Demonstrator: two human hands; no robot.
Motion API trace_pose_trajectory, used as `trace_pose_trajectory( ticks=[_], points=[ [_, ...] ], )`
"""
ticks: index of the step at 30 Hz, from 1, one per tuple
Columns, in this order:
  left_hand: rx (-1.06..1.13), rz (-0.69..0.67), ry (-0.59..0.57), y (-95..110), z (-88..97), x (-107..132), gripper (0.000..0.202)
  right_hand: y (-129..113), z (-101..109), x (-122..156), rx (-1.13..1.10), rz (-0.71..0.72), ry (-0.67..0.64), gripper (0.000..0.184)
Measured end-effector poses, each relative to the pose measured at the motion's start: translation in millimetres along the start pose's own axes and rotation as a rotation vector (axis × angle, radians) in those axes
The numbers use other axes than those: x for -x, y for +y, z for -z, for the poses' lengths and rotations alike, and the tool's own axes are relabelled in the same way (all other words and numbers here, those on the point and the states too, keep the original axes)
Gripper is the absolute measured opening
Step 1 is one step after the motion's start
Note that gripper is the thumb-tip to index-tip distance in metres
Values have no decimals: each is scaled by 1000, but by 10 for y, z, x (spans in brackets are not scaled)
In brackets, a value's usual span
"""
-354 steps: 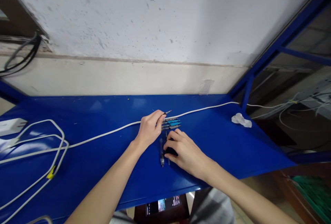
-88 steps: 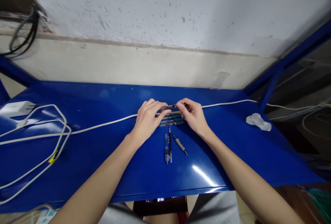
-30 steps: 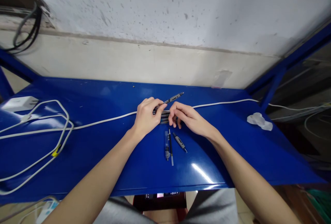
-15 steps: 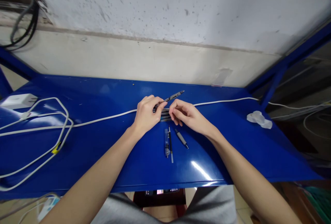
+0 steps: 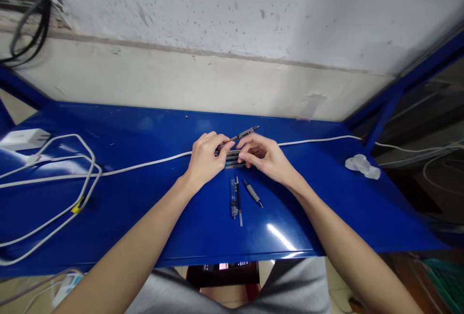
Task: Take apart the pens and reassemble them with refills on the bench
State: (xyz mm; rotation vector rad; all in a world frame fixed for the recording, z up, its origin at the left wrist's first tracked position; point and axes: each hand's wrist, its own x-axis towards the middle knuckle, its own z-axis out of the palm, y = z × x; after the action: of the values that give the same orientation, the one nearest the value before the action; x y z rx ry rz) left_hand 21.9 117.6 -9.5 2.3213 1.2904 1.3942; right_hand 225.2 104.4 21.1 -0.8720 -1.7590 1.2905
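My left hand (image 5: 205, 162) pinches a dark grey pen (image 5: 242, 135) that points up and to the right above the blue table (image 5: 152, 217). My right hand (image 5: 267, 158) is curled beside it, fingertips at a row of pens (image 5: 233, 161) lying side by side between both hands; whether it grips anything is hidden. Nearer to me lie a clear pen barrel (image 5: 234, 199), a thin ink refill (image 5: 239, 201) and a short grey pen piece (image 5: 253, 193).
A white cable (image 5: 145, 164) runs across the table behind my hands. Looped white cables (image 5: 78, 193) and a white power adapter (image 5: 22, 138) sit at the left. A crumpled clear wrapper (image 5: 362, 166) lies at the right. A blue frame post (image 5: 384, 111) rises at the right.
My right hand has drawn back toward the row of pens and curled closer to my left hand. The left hand keeps the grey pen raised at the same angle.
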Motion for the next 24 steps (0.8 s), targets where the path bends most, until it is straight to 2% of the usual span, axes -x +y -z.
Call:
trace_pose_trajectory(
  ticks=[4, 9, 15, 19, 24],
  points=[
    [-1, 5, -1, 5, -1, 0, 19, -10, -23, -10, -102, 25, 92, 23],
    [-3, 4, 5, 8, -1, 0, 19, -49, -11, 3, -77, 89, 251, 29],
    [1, -11, 18, 0, -7, 2, 19, -4, 29, 7, -113, 75, 322, 32],
    [6, -8, 16, 5, -8, 0, 18, 45, 43, -8, -235, 113, 433, 31],
    [19, -12, 16, -2, -14, 4, 17, 37, 79, -17, -367, 69, 542, 32]
  ],
)
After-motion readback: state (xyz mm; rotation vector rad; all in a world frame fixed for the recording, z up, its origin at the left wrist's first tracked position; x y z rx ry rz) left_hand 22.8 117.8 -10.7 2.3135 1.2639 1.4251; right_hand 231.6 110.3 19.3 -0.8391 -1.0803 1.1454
